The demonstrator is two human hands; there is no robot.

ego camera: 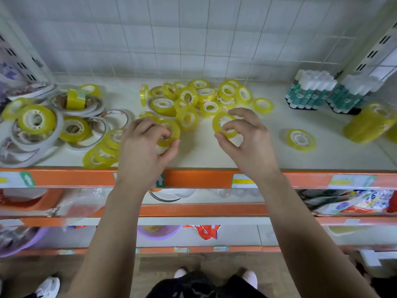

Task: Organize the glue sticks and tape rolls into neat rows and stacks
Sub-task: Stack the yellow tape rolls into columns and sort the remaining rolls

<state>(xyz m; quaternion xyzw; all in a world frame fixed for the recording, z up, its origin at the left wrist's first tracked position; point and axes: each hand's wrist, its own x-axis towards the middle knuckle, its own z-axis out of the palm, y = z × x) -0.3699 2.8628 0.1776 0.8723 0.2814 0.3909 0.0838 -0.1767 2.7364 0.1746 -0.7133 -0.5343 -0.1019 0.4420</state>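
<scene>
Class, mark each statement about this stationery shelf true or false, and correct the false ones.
1. The left hand holds a yellow tape roll. True.
2. The right hand is empty. False: it pinches a second yellow roll.
3. The glue sticks lie scattered flat. False: they stand upright in packs at the right rear.
4. A loose heap of yellow rolls lies beyond the hands. True.
5. The shelf's front edge is orange. True.
</scene>
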